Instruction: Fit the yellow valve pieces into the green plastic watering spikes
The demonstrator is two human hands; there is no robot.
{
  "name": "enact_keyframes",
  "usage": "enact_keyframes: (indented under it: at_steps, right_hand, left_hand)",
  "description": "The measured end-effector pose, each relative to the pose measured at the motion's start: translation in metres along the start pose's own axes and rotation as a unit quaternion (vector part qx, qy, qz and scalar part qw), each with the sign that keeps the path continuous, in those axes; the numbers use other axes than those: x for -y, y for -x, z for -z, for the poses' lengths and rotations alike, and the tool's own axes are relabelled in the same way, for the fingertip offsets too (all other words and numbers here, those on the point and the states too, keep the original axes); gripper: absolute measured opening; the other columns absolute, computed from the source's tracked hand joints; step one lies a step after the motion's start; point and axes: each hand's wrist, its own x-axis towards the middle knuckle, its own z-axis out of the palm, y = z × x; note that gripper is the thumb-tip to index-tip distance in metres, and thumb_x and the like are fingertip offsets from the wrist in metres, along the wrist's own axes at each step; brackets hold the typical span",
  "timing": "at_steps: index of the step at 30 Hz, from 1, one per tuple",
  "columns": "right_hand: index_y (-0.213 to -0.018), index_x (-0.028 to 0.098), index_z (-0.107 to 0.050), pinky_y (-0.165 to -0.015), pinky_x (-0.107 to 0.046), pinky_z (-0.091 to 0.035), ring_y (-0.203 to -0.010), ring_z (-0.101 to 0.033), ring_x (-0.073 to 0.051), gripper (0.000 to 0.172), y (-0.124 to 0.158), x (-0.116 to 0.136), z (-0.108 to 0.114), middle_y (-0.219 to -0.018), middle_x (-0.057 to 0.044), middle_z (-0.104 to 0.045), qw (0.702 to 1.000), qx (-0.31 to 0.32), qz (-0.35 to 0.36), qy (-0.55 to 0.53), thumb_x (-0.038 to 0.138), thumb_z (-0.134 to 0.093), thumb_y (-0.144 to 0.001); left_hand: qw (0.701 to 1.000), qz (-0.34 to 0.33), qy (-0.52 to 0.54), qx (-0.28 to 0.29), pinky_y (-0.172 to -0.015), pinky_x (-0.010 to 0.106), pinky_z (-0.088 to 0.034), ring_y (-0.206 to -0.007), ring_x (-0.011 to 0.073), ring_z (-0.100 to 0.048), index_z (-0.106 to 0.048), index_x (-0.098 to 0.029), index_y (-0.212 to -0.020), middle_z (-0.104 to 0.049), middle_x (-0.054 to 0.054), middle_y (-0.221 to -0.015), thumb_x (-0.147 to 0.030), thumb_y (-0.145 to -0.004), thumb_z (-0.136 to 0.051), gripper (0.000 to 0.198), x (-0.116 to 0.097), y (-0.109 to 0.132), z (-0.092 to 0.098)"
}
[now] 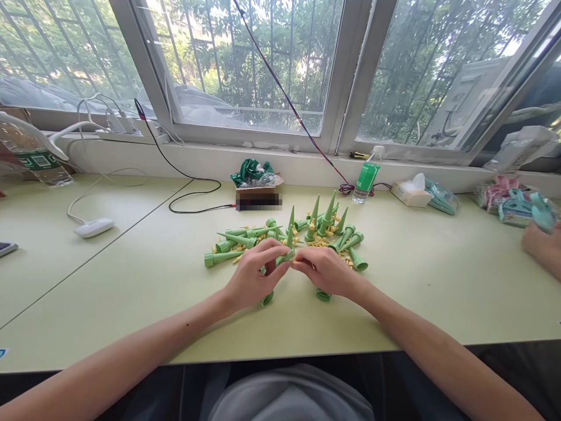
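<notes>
My left hand (258, 270) is closed around a green plastic watering spike (286, 256), partly hidden by the fingers. Right beside it, my right hand (326, 270) pinches a small yellow piece (294, 264) against the end of that spike; most of the piece is covered by the fingertips. Behind both hands lies a pile of green spikes (224, 257), with small yellow parts (316, 241) scattered among them. Several spikes stand point up, such as the tall spike (327, 217). Two green cap ends (323, 295) show below my wrists.
At the back stand a small cardboard box (259, 190), a bottle with a green label (366, 176) and a tissue pack (412, 192). A black cable (195, 204) crosses the left table. At far right, another person's hand (543, 248) is near bagged plastic items (517, 204).
</notes>
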Motion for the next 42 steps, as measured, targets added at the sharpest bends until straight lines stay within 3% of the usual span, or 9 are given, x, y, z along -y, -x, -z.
enact_keyframes:
  at_steps: [6,17,23,29,38,42]
  right_hand:
    - [-0.09,0.019,-0.06,-0.063,-0.023,-0.036,-0.064,-0.047,-0.011,0.021,0.0002,0.0016,-0.0009,-0.076,0.002,-0.058,0.998,-0.052,0.016,-0.008,0.038,-0.064,-0.096]
    - [-0.076,0.019,-0.054,-0.059,-0.023,-0.033,-0.061,-0.045,-0.011,0.023,0.0013,0.0006,-0.0064,-0.068,0.002,-0.052,0.996,-0.076,0.053,-0.016,0.029,-0.061,-0.095]
    - [-0.09,0.019,-0.059,-0.06,-0.023,-0.036,-0.06,-0.044,-0.01,0.003,0.0018,0.0022,-0.0061,-0.069,0.004,-0.052,0.994,-0.083,0.06,-0.028,0.021,-0.061,-0.09]
    - [-0.087,0.018,-0.058,-0.06,-0.023,-0.036,-0.06,-0.043,-0.011,0.002,0.0011,0.0044,-0.0063,-0.068,0.003,-0.05,0.996,-0.07,0.056,-0.026,0.017,-0.059,-0.086]
    - [-0.068,0.021,-0.042,-0.057,-0.022,-0.032,-0.057,-0.04,-0.01,0.022,0.0001,0.0032,-0.0051,-0.062,0.004,-0.045,0.997,-0.061,0.041,-0.015,0.017,-0.057,-0.084]
    - [-0.065,0.021,-0.038,-0.057,-0.023,-0.032,-0.055,-0.041,-0.01,0.03,-0.0027,-0.0015,-0.0013,-0.06,0.004,-0.047,0.996,-0.086,-0.005,0.014,0.022,-0.06,-0.086]
  left_hand:
    - [1.0,-0.011,-0.018,0.005,-0.046,0.017,-0.04,-0.053,0.0023,-0.048,-0.07,-0.018,-0.099,-0.058,0.002,-0.092,-0.018,-0.093,-0.061,0.011,-0.0017,0.0007,-0.0009]
    - [0.998,-0.025,-0.046,0.017,-0.051,0.018,-0.04,-0.056,0.0053,-0.048,-0.067,-0.018,-0.099,-0.059,-0.002,-0.079,-0.018,-0.09,-0.066,0.009,-0.001,0.0015,-0.0017]
    - [0.999,-0.029,-0.037,0.011,-0.051,0.019,-0.041,-0.055,0.0058,-0.049,-0.066,-0.019,-0.098,-0.063,-0.001,-0.081,-0.019,-0.091,-0.065,0.007,-0.0027,0.0002,-0.0012]
    - [0.998,-0.037,-0.038,0.028,-0.051,0.019,-0.042,-0.053,0.0056,-0.048,-0.068,-0.017,-0.094,-0.065,0.001,-0.083,-0.02,-0.092,-0.065,0.005,-0.0035,-0.0005,-0.0016]
    - [0.998,-0.011,-0.05,0.028,-0.051,0.019,-0.042,-0.054,0.0059,-0.049,-0.067,-0.018,-0.094,-0.063,0.0,-0.082,-0.021,-0.094,-0.06,0.008,-0.0034,-0.0003,-0.0026]
    - [0.998,-0.002,-0.057,0.006,-0.052,0.02,-0.04,-0.053,0.0065,-0.046,-0.067,-0.017,-0.09,-0.061,0.0,-0.077,-0.023,-0.096,-0.055,0.014,-0.0047,-0.0023,-0.0004]
